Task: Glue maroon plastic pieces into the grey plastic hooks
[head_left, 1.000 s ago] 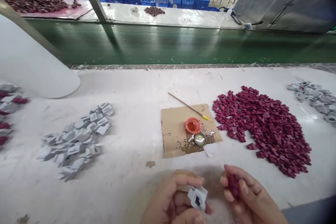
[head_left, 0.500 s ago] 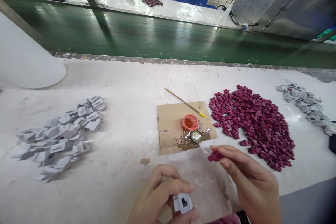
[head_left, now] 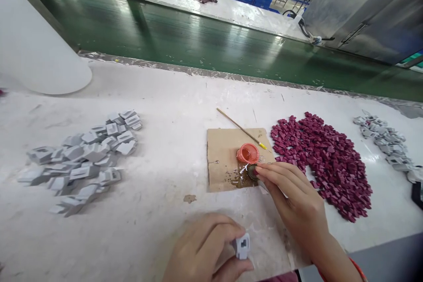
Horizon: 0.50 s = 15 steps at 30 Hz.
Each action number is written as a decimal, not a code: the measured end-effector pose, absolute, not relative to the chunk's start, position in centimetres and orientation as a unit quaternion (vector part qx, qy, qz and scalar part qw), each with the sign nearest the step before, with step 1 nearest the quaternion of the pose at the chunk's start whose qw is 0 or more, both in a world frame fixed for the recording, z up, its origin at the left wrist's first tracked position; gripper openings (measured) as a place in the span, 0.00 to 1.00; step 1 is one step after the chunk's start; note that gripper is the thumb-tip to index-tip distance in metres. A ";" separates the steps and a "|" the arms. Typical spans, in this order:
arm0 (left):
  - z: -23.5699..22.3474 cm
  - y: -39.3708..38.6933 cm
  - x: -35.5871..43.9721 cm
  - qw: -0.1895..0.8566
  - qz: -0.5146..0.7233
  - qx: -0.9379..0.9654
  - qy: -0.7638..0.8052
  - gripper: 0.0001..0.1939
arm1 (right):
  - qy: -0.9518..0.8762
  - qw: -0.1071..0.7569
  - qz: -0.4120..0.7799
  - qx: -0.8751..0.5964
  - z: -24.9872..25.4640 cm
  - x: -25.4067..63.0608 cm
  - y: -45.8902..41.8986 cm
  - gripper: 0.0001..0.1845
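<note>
My left hand (head_left: 205, 249) is near the table's front edge, fingers pinched on a small grey plastic part (head_left: 242, 245). My right hand (head_left: 291, 194) reaches forward over the brown cardboard square (head_left: 221, 158), its fingertips pressed together at the small metal cap (head_left: 253, 171) beside the orange cap (head_left: 247, 153). The small maroon piece it held earlier is hidden under the fingers. A thin brush (head_left: 241, 129) lies across the cardboard's far corner.
A heap of maroon pieces (head_left: 324, 163) lies to the right, with grey parts (head_left: 383, 141) beyond it. Another pile of grey parts (head_left: 82, 158) lies at the left. A white roll (head_left: 36, 53) stands at far left. A green conveyor belt (head_left: 211, 48) runs behind the table.
My right hand has moved forward from near my left hand to the metal cap on the cardboard, carrying the maroon piece. My left hand stayed low with the grey part.
</note>
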<state>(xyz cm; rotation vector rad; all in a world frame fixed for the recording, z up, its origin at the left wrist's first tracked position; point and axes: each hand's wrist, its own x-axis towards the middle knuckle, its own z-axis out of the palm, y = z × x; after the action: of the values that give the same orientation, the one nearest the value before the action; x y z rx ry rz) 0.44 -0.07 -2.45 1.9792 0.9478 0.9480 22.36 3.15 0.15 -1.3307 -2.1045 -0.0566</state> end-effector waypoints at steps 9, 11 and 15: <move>-3.5 -0.3 0.8 0.279 0.338 0.812 0.386 0.07 | -0.766 0.386 0.042 -0.511 0.8 21.2 0.8 0.16; -3.6 -0.4 0.9 0.281 0.337 0.806 0.397 0.07 | -0.741 0.410 0.109 -0.521 0.7 20.5 -1.0 0.16; -3.5 -0.3 1.0 0.285 0.344 0.798 0.404 0.07 | -0.711 0.422 0.191 -0.528 -0.5 19.4 -4.2 0.14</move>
<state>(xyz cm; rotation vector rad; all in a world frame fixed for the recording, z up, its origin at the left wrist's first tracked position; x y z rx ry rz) 0.99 -0.29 -3.48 2.1348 1.0802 0.9193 19.42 -4.23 -0.53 -1.3228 -1.7817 0.4794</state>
